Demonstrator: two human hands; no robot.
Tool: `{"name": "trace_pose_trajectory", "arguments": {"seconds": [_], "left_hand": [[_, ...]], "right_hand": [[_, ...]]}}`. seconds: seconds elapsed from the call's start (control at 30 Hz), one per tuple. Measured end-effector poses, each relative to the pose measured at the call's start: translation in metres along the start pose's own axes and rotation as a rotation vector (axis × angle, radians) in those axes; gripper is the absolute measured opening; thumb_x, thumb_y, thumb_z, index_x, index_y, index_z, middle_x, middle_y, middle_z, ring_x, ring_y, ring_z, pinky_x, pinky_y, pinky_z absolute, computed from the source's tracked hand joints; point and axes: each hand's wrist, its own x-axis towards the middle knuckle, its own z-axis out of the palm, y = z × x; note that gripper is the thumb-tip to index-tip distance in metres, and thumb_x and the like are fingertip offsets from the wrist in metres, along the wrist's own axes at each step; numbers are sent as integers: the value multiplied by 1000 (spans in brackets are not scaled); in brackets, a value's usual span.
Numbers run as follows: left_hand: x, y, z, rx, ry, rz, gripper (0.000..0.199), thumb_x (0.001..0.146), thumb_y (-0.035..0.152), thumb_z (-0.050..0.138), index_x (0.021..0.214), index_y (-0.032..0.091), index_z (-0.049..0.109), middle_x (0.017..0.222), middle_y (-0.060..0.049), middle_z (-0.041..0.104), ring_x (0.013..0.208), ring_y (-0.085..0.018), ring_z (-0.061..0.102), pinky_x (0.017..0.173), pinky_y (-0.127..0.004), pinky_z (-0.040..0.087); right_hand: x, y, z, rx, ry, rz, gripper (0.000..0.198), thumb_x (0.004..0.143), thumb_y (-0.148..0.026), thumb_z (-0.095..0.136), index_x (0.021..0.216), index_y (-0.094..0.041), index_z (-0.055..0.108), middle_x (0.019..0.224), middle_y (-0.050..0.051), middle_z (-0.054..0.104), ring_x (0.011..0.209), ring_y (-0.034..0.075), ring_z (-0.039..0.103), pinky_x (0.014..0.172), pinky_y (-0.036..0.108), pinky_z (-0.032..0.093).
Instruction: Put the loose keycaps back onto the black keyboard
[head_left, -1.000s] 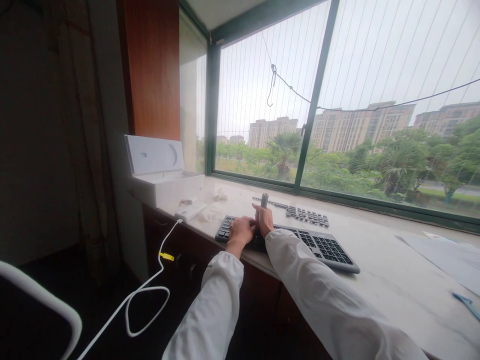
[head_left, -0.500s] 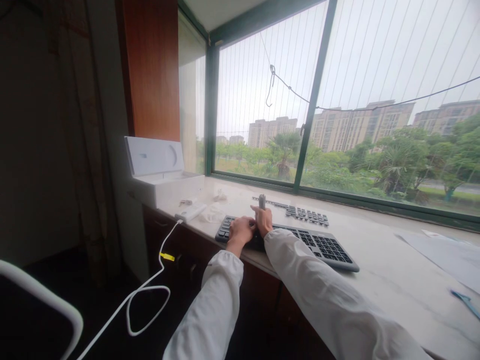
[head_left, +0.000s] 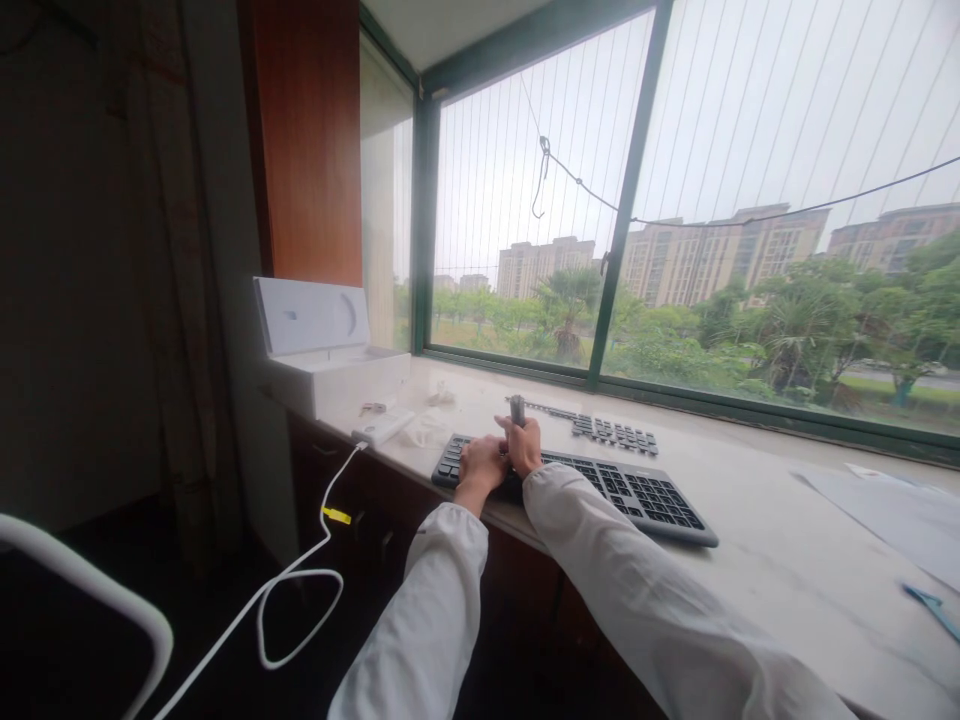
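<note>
two hands worked close together at the centre of the frame, over the left part of a dark keyboard (head_left: 592, 482) that lay on the pale window ledge (head_left: 787, 560). the right hand (head_left: 523, 447) was clenched around a small grey upright tool (head_left: 517, 409), whose tip stood above the fist. the left hand (head_left: 482, 463) rested curled on the keys just beside it; whether it gripped anything could not be told.

a row of loose keycaps (head_left: 613, 432) lay further back on the ledge, apart from the keyboard. judged from this, a slip of the tool could have snapped a key clip or flicked a cap off the ledge's near edge into the dark below. the white cable (head_left: 300, 590) looping off the ledge at lower left could have snagged a sleeve.

no brand or writing was readable; the open white box (head_left: 330, 350) at centre left showed only a faint outline on its lid.
</note>
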Motion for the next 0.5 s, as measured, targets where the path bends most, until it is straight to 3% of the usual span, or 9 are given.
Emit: {"name": "trace_pose_trajectory", "arguments": {"seconds": [0.13,0.27,0.33,0.5], "left_hand": [[0,-3,6,-109,42,37,19,87,43,59,95,31,72,100,0,75,102,-22,65,92,-34,43],[1,-7,13,-174,142,-15,13,89,34,60,96,28,69,98,-1,74,94,-19,66,82,-29,44],[1,-8,14,-197,185,-49,12,90,31,58,98,27,67,98,-3,74,93,-19,66,77,-28,44],[-1,-8,11,-232,225,-42,17,93,23,52,106,28,64,100,-3,72,93,-19,64,77,-28,43]], "right_hand": [[6,-4,-8,-5,151,-11,32,70,-40,64,53,-22,45,43,-6,34,43,9,33,41,24,28],[15,-13,-22,-222,253,36,31,76,-45,58,57,-21,53,48,-1,48,48,13,43,45,25,33],[18,-19,-29,-369,224,51,32,78,-46,55,59,-20,56,54,3,56,53,16,49,49,26,35],[15,-29,-35,-709,-22,-15,40,84,-49,51,64,-18,67,65,7,66,66,20,60,59,27,38]]}}
